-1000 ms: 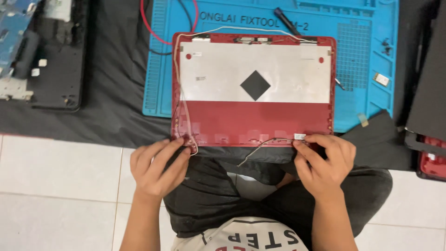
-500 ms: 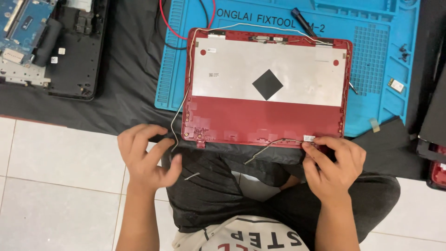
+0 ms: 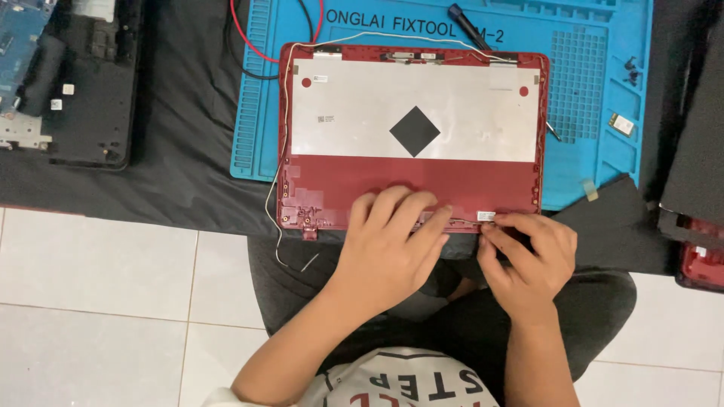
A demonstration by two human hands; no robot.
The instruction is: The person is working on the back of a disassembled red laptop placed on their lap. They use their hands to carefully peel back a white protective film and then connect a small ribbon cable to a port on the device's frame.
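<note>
Centrally, red laptop lid (image 3: 413, 177) — inner side up, across the blue mat's (image 3: 603, 143) near edge. Left hand (image 3: 392, 245) lies flat on its lower edge, fingers spread, gripping nothing. Right hand (image 3: 528, 252) pinches a thin cable (image 3: 464, 219) — near-right corner.

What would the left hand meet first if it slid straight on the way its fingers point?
Probably the silver panel inside the red laptop lid: the left hand already lies flat on the lid's red strip, fingers pointing up-right.
</note>
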